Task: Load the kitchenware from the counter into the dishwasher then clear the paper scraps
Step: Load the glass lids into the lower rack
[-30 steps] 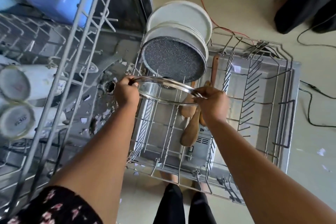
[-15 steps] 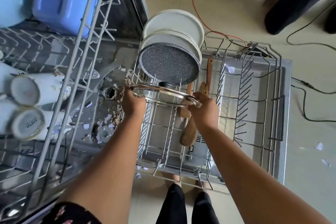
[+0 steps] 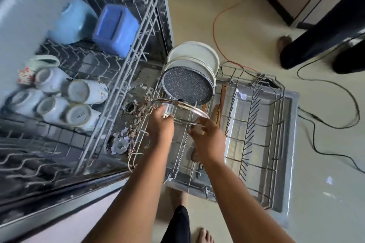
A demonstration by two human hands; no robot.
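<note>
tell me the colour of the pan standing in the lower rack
Dark grey with fine white speckles; the pan shows best in the head view.

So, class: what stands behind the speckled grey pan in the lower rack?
White plates stand upright behind the speckled grey pan, which covers their lower parts, so their count is unclear.

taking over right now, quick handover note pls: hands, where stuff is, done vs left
Left hand grips the left rim of the glass lid. Right hand is open, fingers spread, by its right rim.
The lid stands in the lower rack, in front of the speckled pan and plates, with wooden spoons beside it.
Done: those are loaded.
Left: release the lid and clear the paper scraps. The counter is out of view.
</note>
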